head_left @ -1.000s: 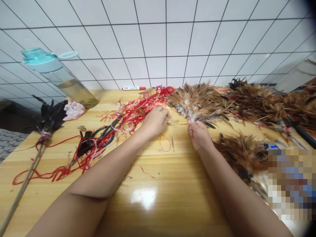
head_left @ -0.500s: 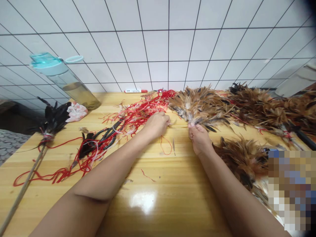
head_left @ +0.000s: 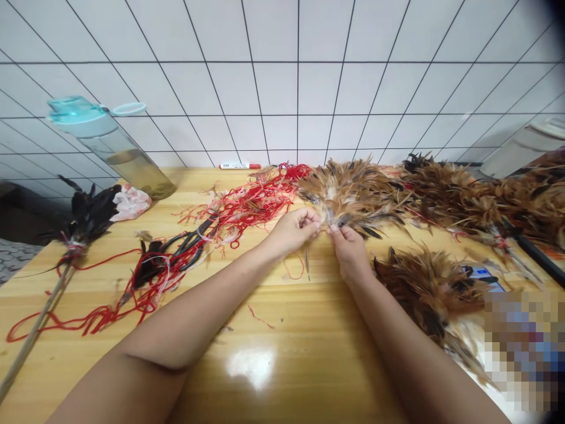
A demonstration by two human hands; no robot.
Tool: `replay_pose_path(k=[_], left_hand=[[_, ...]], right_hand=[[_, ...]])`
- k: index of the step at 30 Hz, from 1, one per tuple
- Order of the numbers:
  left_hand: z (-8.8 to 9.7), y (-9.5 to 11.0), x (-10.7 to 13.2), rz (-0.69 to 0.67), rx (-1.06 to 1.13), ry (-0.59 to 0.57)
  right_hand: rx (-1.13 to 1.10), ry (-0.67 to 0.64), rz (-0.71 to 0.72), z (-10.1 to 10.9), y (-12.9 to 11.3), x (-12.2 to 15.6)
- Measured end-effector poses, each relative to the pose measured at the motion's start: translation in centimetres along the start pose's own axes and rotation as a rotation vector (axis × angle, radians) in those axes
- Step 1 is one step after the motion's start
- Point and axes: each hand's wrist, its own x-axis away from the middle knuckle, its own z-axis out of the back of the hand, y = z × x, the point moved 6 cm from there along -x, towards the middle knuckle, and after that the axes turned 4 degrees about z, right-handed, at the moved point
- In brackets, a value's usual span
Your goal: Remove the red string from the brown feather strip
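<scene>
Wooden tabletop (head_left: 304,359), white tiled wall (head_left: 273,32) behind, red string (head_left: 265,197), brown feathers (head_left: 359,197)

Feather bundle (head_left: 359,191): brown to tan plumes, some dark tips, whitish down near the quill end. Splayed in a rough fan, plume tips pointing away and to the right. Pale quill end at near side, pinched, partly covered. Lies at far part of wooden table (head_left: 318,341), just right of red string tangle (head_left: 260,203).
</scene>
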Motion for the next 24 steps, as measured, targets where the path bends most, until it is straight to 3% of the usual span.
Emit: replay_pose_path(k=[3,9,17,21,24], left_hand=[[-0.7,-0.4,0.1,0.036,-0.034,-0.025],[-0.3,-0.8,0.0,0.031,-0.081,0.030],[0.0,-0.4,-0.1,0.007,-0.098,0.006],[0.1,-0.1,-0.3,-0.034,-0.073,-0.007],[-0.1,-0.3,-0.3,0.006,0.080,-0.059]], right_hand=[[0.063,0.018,-0.018,0.0,0.0,0.2],[0.224,0.016,0.099,0.0,-1.1,0.6],[0.211,0.011,0.159,0.0,-1.4,0.7],[0.159,-0.042,0.098,-0.2,-0.4,0.5],[0.137,-0.109,0.060,-0.6,-0.1,0.4]])
